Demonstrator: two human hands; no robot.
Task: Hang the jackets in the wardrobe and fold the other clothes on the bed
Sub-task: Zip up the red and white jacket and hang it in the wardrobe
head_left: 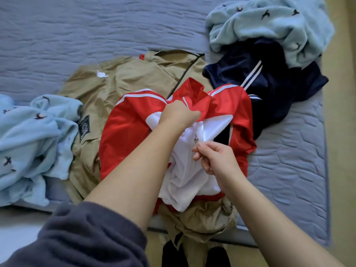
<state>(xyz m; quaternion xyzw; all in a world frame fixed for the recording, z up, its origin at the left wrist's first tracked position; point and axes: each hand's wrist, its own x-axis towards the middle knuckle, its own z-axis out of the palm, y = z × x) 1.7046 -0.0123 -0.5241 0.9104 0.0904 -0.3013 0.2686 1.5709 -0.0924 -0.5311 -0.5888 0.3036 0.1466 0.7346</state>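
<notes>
A red and white track jacket lies on top of a khaki jacket on the blue bed. My left hand grips the red fabric just below the collar. My right hand pinches the jacket's small metal zipper pull over the white front panel. A navy garment with white stripes lies to the right, partly under the red jacket.
A light blue fleece garment with bird prints is heaped at the back right. A second light blue fleece piece lies at the left. The bed's right edge borders a yellowish floor. My feet in dark socks show below.
</notes>
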